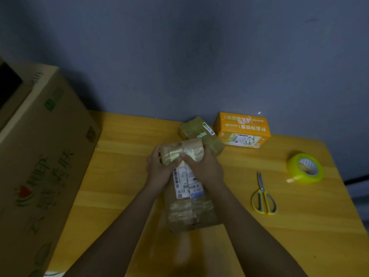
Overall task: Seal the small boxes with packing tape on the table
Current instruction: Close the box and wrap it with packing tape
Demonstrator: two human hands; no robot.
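I had both hands, left [158, 168] and right [201, 166], clasping the far end of the brown box [187, 188], which felt light, stiff-sided and tape-slick, best gripped at its corners

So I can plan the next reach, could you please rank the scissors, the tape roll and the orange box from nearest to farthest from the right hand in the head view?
From the right hand:
1. Scissors, on the table to its right, slightly nearer the person.
2. Orange box, beyond it to the right, against the wall; close to the scissors in rank.
3. Tape roll, far right of the table.
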